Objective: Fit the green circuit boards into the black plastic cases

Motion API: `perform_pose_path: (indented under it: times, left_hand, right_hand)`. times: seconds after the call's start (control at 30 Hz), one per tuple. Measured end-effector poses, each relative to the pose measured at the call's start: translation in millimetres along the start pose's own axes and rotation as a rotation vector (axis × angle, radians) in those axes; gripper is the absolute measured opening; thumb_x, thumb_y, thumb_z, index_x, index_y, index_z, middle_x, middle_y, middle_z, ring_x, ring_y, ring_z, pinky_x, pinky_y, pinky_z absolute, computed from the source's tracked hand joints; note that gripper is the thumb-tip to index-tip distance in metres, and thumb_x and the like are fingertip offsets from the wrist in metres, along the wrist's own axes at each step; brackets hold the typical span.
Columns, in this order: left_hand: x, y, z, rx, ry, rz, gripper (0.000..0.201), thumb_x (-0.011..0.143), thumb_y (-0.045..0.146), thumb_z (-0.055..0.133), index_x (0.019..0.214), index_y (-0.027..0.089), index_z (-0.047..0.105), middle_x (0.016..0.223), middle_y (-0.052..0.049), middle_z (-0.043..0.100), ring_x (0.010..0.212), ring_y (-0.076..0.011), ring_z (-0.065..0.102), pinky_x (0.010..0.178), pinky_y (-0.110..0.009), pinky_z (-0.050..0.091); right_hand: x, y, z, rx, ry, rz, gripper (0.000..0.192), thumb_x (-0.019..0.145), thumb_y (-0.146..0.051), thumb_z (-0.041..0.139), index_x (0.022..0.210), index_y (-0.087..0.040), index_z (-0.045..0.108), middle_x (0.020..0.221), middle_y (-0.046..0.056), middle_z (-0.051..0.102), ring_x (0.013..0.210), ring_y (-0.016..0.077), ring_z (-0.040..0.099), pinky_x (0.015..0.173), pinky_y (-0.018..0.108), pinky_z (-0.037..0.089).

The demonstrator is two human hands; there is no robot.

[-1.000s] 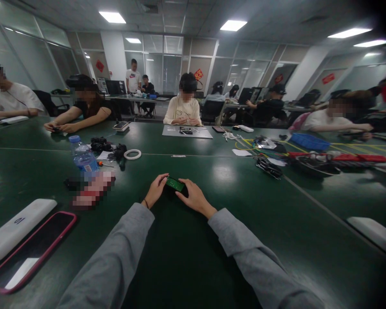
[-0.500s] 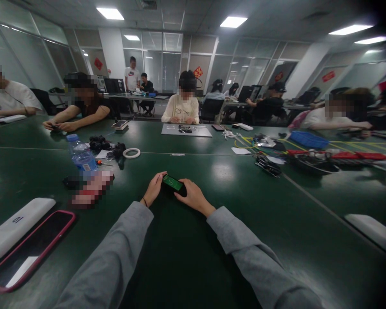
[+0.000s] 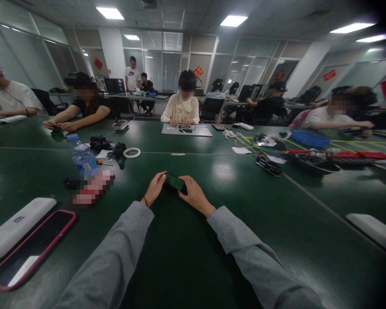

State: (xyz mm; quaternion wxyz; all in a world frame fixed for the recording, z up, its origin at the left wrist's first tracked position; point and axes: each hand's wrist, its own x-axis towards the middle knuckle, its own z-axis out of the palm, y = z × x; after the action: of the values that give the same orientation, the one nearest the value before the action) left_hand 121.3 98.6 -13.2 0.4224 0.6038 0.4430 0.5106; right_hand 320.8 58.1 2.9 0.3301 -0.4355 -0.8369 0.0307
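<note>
My left hand (image 3: pixel 154 189) and right hand (image 3: pixel 194 196) pinch a small green circuit board (image 3: pixel 175 182) from either end above the table (image 3: pixel 212 257).

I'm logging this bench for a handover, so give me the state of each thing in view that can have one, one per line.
Green circuit board: held off the table between both hands.
Left hand: fingers closed on the board's left end.
Right hand: fingers closed on its right end.
Water bottle: upright, capped.
Pink-cased phone: lying flat, screen dark.
White power bank: lying flat beside the phone.
Tape roll: lying flat.
</note>
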Motion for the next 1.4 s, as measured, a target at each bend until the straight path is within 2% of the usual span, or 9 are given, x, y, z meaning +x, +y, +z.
perform_pose_path:
  times: [0.27,0.43,0.57,0.7,0.87,1.0,1.17,1.27,1.4]
  left_hand:
    - [0.8,-0.7,0.2,0.019,0.010,0.022,0.032,0.087,0.035,0.048,0.112,0.017,0.058,0.113,-0.008,0.062,0.107,-0.0190,0.055,0.098,-0.035,0.038]
    - [0.3,-1.2,1.8,-0.020,0.030,-0.008,0.034,0.086,0.036,0.049,0.113,0.017,0.057,0.118,-0.009,0.060,0.112,-0.0196,0.053,0.101,-0.035,0.037]
    - [-2.2,1.7,12.7,-0.259,0.102,-0.191,0.040,0.087,0.041,0.047,0.120,0.017,0.049,0.126,-0.013,0.055,0.112,-0.0201,0.054,0.100,-0.037,0.038]
    - [-4.9,9.8,23.8,-0.567,0.015,-0.371,0.044,0.086,0.048,0.047,0.119,0.018,0.045,0.126,-0.015,0.054,0.105,-0.0194,0.059,0.096,-0.037,0.043]
    - [-7.6,17.3,21.6,-0.792,-0.136,-0.525,0.057,0.082,0.064,0.037,0.102,0.014,0.056,0.108,-0.014,0.062,0.093,-0.0192,0.062,0.088,-0.035,0.048]
    - [-10.0,16.3,16.8,-0.859,-0.091,-0.610,0.058,0.080,0.067,0.039,0.092,0.014,0.061,0.091,-0.010,0.066,0.083,-0.0182,0.063,0.081,-0.032,0.051]
    - [-9.6,12.1,17.5,-0.880,0.001,-0.566,0.048,0.085,0.054,0.045,0.102,0.013,0.061,0.091,-0.008,0.067,0.079,-0.0148,0.063,0.075,-0.027,0.051]
    - [-8.4,10.3,18.7,-0.890,0.052,-0.518,0.047,0.084,0.052,0.049,0.104,0.012,0.061,0.088,-0.009,0.067,0.076,-0.0148,0.063,0.072,-0.027,0.050]
    - [-7.9,8.6,21.1,-0.857,0.129,-0.426,0.046,0.079,0.053,0.055,0.102,0.013,0.061,0.086,-0.008,0.068,0.073,-0.0159,0.064,0.069,-0.028,0.050]
  right_hand:
    - [0.2,0.2,1.9,0.044,0.003,0.050,0.047,0.079,-0.025,0.057,0.124,-0.021,0.040,0.114,0.008,0.051,0.106,0.0209,0.052,0.092,0.040,0.046]
    - [1.0,-0.5,1.4,0.014,0.050,0.031,0.049,0.078,-0.024,0.058,0.124,-0.022,0.041,0.117,0.009,0.050,0.111,0.0230,0.049,0.095,0.043,0.044]
    - [1.9,2.7,2.3,0.010,0.135,0.058,0.048,0.079,-0.022,0.057,0.124,-0.022,0.041,0.118,0.009,0.049,0.113,0.0242,0.047,0.097,0.044,0.042]
    - [2.2,1.9,2.4,0.003,0.191,0.094,0.051,0.079,-0.020,0.056,0.126,-0.023,0.040,0.119,0.010,0.048,0.114,0.0257,0.045,0.097,0.048,0.041]
    - [1.7,-13.6,2.8,-0.099,0.057,-0.024,0.061,0.077,-0.008,0.053,0.132,-0.027,0.036,0.133,0.007,0.040,0.122,0.0266,0.037,0.100,0.049,0.039]
    - [1.7,-27.4,6.2,-0.177,-0.055,-0.150,0.062,0.076,-0.001,0.046,0.131,-0.031,0.040,0.141,0.002,0.033,0.126,0.0260,0.033,0.102,0.048,0.037]
    - [1.7,-35.9,8.7,-0.094,-0.064,-0.156,0.063,0.074,-0.003,0.050,0.130,-0.031,0.041,0.142,0.005,0.027,0.130,0.0265,0.029,0.104,0.050,0.035]
    - [1.3,-37.1,9.5,0.015,-0.033,-0.115,0.060,0.075,-0.011,0.056,0.130,-0.028,0.040,0.143,0.008,0.022,0.132,0.0268,0.026,0.106,0.048,0.034]
    - [0.8,-35.7,11.6,0.168,-0.022,-0.004,0.062,0.078,-0.030,0.061,0.134,-0.025,0.035,0.142,0.011,0.020,0.128,0.0261,0.035,0.103,0.045,0.039]
